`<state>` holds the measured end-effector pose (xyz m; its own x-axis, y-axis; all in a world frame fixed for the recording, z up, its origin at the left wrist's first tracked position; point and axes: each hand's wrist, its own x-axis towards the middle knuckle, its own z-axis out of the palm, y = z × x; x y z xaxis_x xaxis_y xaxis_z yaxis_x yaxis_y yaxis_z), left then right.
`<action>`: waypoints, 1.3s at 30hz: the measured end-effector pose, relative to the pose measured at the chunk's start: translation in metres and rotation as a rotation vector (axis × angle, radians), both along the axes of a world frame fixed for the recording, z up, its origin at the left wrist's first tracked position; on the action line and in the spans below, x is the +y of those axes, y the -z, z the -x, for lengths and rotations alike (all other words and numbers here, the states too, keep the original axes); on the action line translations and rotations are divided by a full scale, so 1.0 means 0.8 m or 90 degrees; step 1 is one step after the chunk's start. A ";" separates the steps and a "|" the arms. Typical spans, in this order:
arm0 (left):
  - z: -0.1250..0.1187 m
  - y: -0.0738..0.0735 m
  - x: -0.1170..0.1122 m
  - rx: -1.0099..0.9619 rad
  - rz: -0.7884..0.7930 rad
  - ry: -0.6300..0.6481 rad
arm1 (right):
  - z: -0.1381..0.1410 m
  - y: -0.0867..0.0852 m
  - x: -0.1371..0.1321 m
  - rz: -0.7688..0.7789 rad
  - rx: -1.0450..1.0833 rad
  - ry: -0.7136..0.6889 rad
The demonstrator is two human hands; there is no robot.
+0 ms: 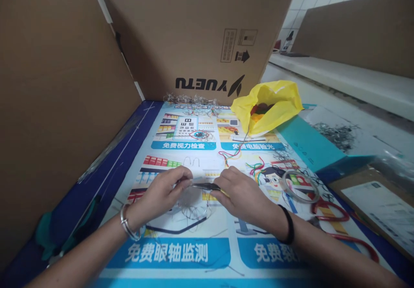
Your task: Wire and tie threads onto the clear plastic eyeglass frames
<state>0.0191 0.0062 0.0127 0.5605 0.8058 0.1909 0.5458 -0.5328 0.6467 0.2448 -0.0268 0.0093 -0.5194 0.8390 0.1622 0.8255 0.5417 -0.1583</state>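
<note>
Pinching is shown at the left hand (173, 184): thumb and forefinger are brought together at the nose of the pliers (207, 186); whatever lies between them is too small to tell. By the right hand (234, 189) the pliers are gripped, fingers curled round the handles, the nose aimed at the left fingertips, presumably so that both grips can meet at one point. Wrists are kept low and near each other, probably for steadiness.

Wire (194, 210): fine, web-like, seen just below the hands over the poster (220, 260); whether it is held or merely laid there cannot be told.

Yellow bag (281, 120): mouth gaping, beyond the right hand; contents left in reach, it seems.

Threads (226, 155): red and green, trailed in front of the bag.

Tape roll (304, 200): laid flat, right of the right hand.

Scissors (330, 205): red handles turned towards the person, perhaps for easy picking up.

Carton (200, 29): stood upright at the back, apparently as a screen.
</note>
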 end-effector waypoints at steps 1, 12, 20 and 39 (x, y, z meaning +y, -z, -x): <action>0.000 0.000 0.000 0.001 0.001 0.002 | 0.001 0.001 0.000 -0.001 0.001 -0.001; 0.001 -0.001 -0.001 0.012 -0.009 0.017 | 0.002 0.006 0.001 0.021 0.033 -0.002; 0.004 0.005 -0.001 -0.005 -0.080 0.036 | 0.001 0.011 0.003 0.003 0.047 -0.028; 0.001 0.001 0.000 -0.040 0.023 -0.008 | 0.000 0.028 0.008 0.028 0.087 -0.049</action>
<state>0.0183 0.0058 0.0120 0.5383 0.8197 0.1955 0.5103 -0.5018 0.6984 0.2449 -0.0202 -0.0129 -0.5580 0.8054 0.1998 0.7508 0.5926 -0.2919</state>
